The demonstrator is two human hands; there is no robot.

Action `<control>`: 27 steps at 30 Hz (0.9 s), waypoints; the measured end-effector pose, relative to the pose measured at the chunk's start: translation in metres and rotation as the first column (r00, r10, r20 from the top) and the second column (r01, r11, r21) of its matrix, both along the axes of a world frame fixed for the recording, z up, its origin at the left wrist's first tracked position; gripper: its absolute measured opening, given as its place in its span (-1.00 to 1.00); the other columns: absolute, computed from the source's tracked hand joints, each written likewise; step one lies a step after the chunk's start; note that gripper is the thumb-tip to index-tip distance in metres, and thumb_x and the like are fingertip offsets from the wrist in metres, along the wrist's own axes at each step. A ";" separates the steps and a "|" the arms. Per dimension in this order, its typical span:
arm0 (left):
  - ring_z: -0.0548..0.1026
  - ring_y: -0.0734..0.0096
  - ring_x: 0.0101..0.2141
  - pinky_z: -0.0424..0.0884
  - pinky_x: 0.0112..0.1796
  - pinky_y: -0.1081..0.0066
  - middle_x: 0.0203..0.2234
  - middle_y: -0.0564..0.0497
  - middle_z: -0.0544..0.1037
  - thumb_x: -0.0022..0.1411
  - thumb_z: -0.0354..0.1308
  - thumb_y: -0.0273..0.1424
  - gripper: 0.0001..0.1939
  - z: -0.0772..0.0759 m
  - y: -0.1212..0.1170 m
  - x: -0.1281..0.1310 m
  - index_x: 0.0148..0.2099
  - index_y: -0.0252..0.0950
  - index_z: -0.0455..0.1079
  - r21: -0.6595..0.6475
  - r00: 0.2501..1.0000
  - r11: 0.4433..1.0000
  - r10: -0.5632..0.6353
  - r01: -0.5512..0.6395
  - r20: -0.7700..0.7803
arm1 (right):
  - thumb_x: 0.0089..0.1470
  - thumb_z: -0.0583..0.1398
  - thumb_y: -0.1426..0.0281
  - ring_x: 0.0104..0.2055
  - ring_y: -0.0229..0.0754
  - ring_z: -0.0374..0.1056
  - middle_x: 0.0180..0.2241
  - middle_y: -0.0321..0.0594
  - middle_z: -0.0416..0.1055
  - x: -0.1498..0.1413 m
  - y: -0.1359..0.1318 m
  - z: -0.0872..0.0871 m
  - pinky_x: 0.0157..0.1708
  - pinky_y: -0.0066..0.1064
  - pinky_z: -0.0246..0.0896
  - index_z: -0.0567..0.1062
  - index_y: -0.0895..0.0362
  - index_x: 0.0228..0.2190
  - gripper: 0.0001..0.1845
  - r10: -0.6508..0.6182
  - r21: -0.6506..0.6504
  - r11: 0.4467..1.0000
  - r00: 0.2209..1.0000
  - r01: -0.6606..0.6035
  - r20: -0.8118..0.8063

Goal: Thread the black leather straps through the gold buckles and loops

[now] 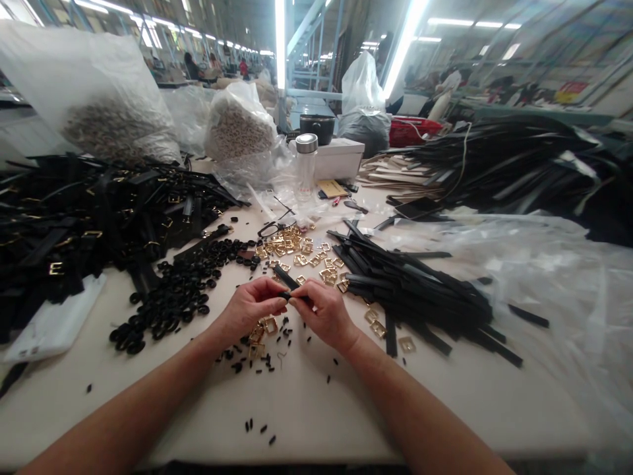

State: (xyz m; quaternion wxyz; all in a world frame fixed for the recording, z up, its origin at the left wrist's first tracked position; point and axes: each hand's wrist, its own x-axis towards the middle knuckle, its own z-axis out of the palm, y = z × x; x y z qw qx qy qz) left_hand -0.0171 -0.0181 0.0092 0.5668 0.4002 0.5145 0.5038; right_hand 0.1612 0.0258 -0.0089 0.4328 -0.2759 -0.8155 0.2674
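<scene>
Near the middle of the frame, the left hand (257, 300) and the right hand (324, 311) pinch one thin black strap (285, 277) between thumbs and fingertips. Its far end pokes up and left, toward the gold buckles (281, 245). The hands hide the rest, so I can't tell if they hold anything else. The strap could slip, I think, because only fingertips hold it. Small black bits (264, 429) lie loose below the hands, some low down near the bottom of the frame. A bump could send those off the table (198, 409). Right of the middle, the pile of straps (420, 290) looks loose, so a tug could drag it over the gold buckles beside it.

At the upper left, a big cloudy bag (74, 59) has lots of pale little bits (123, 125) inside. To its right, a smaller bag (242, 91) is full of bits too. At top center, a glass bottle (305, 168) has its shiny lid (306, 140) on. I can't see into the dark pot (317, 129) or the white box (339, 163) near it.
</scene>
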 end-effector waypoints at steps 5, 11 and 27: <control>0.51 0.46 -0.54 0.44 -0.45 0.49 -0.54 0.03 0.58 -0.09 0.44 -0.33 -0.76 -0.002 0.002 -0.002 -0.35 -0.31 0.53 0.027 0.997 0.997 0.076 -0.075 -0.032 | 0.09 0.24 0.41 -0.47 -0.29 0.32 -0.43 -0.30 0.42 0.002 0.002 -0.002 -0.39 -0.44 0.27 0.46 0.09 -0.31 -0.92 -0.024 -0.033 0.999 1.000 0.024 0.001; 0.55 0.43 -0.50 0.48 -0.40 0.47 -0.49 0.01 0.60 -0.12 0.46 -0.33 -0.72 -0.006 0.002 -0.002 -0.32 -0.32 0.53 -0.006 0.998 0.999 0.045 -0.045 -0.036 | 0.15 0.20 0.38 -0.48 -0.28 0.29 -0.49 -0.29 0.39 -0.001 -0.001 -0.004 -0.44 -0.44 0.20 0.44 0.10 -0.41 -0.91 -0.063 -0.011 0.998 0.998 0.063 0.020; 0.50 0.45 -0.54 0.39 -0.47 0.50 -0.55 0.06 0.54 -0.04 0.40 -0.28 -0.76 -0.001 0.004 0.002 -0.40 -0.30 0.47 0.129 0.973 0.973 0.204 -0.190 -0.103 | 0.06 0.25 0.40 -0.49 -0.30 0.33 -0.47 -0.33 0.43 -0.003 0.003 -0.012 -0.44 -0.47 0.28 0.43 0.08 -0.38 -0.93 -0.120 -0.174 0.979 0.991 0.108 -0.058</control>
